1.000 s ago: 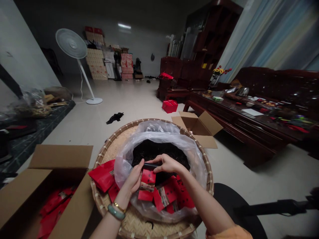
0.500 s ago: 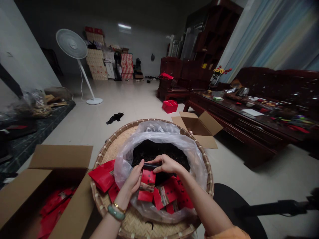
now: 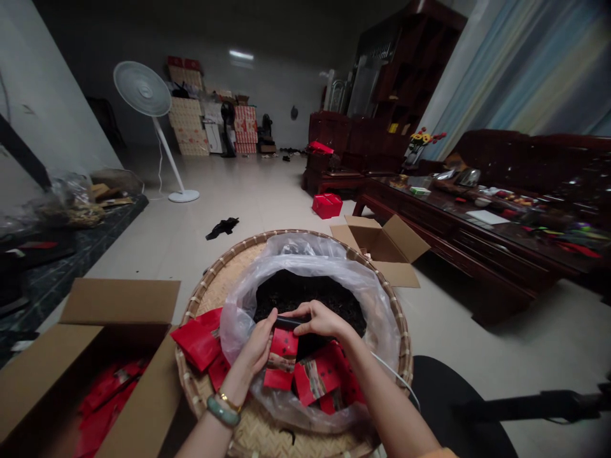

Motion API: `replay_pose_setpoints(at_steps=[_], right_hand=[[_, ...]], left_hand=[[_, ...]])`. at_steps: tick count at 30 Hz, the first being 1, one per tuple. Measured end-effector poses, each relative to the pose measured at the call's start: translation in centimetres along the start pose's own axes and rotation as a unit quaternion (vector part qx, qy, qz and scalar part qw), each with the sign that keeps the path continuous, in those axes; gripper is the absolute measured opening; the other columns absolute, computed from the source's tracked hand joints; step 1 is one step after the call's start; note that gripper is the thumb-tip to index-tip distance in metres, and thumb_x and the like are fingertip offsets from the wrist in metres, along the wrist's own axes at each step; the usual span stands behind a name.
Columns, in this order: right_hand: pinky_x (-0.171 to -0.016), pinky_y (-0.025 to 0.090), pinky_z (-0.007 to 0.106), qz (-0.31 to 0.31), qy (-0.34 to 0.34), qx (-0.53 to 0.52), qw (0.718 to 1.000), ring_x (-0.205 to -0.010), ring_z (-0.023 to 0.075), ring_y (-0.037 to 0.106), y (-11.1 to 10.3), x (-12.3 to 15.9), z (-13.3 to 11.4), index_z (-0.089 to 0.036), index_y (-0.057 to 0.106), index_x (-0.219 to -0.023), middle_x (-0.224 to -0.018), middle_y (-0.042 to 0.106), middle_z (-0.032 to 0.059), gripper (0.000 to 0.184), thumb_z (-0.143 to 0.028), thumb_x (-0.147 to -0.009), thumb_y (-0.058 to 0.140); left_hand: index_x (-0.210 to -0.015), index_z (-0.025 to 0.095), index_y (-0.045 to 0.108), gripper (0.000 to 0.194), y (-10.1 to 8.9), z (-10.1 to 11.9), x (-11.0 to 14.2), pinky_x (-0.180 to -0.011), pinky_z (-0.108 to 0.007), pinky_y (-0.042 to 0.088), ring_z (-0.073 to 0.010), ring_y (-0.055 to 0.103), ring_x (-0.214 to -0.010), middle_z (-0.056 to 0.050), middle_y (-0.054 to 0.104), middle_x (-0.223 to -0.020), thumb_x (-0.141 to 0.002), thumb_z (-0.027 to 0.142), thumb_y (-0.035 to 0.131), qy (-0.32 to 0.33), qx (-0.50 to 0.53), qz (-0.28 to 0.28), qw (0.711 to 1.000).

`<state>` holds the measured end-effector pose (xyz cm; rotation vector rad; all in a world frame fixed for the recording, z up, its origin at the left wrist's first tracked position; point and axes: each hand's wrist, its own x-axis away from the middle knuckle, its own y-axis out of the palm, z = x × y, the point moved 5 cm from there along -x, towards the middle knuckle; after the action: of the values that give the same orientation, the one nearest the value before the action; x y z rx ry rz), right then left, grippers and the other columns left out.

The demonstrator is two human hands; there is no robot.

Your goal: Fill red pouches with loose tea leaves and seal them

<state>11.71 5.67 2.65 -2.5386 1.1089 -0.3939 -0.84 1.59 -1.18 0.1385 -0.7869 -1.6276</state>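
Observation:
My left hand is closed on the left side of an upright red packet printed with a landscape band. Along the packet's top edge lies a dark bar-shaped object, its exact kind unclear. The fingers and thumb of my right hand pinch this bar's right part, near the packet's top corner. Both hands are over a clear plastic bag, wide open and holding dark loose leaf-like material. More red packets lie at the bag's front edge, partly behind my right forearm.
The bag stands in a round woven bamboo tray, with red packets at its left. An open carton at left contains red packets. Another open carton stands beyond the tray, beside a wooden table. A black round base is at right.
The view has shifted slightly. Both hands keep nearly the same grip on the packet and bar. A thin white cord now shows beside my right forearm.

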Motion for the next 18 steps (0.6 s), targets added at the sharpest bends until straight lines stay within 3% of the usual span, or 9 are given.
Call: replay_pose_setpoints(at_steps=[7, 13, 18], right_hand=[[-0.076, 0.042, 0.026, 0.029, 0.023, -0.069, 0.997, -0.079, 0.0170, 0.056, 0.3, -0.6, 0.7, -0.024, 0.070, -0.101, -0.081, 0.066, -0.0030, 0.046, -0.017, -0.055, 0.073], [-0.077, 0.044, 0.028, 0.052, 0.041, -0.118, 0.991, -0.082, 0.0201, 0.061, 0.8, -0.5, 1.2, -0.022, 0.071, -0.097, -0.087, 0.071, -0.0008, 0.045, -0.017, -0.052, 0.073], [-0.073, 0.044, 0.026, 0.139, 0.060, -0.102, 0.983, -0.083, 0.0207, 0.062, 0.8, 0.0, 1.5, -0.018, 0.073, -0.084, -0.087, 0.072, 0.0005, 0.038, -0.015, -0.046, 0.077]], left_hand=[[-0.089, 0.009, 0.067, 0.039, 0.1, 0.5, 0.2, -0.067, -0.026, 0.052, -0.0201, 0.067, -0.076, -0.011, 0.071, -0.081, -0.066, 0.041, 0.072, 0.052, -0.024, 0.006, 0.998], [-0.093, 0.010, 0.068, 0.050, 0.3, 0.6, 0.5, -0.077, -0.030, 0.051, -0.0221, 0.065, -0.084, -0.010, 0.071, -0.086, -0.063, 0.051, 0.070, 0.062, -0.067, 0.012, 0.996], [-0.085, 0.014, 0.071, 0.054, -0.9, -0.1, -0.8, -0.086, -0.034, 0.048, -0.0262, 0.064, -0.090, -0.010, 0.071, -0.085, -0.059, 0.061, 0.067, 0.052, -0.108, 0.033, 0.992]])
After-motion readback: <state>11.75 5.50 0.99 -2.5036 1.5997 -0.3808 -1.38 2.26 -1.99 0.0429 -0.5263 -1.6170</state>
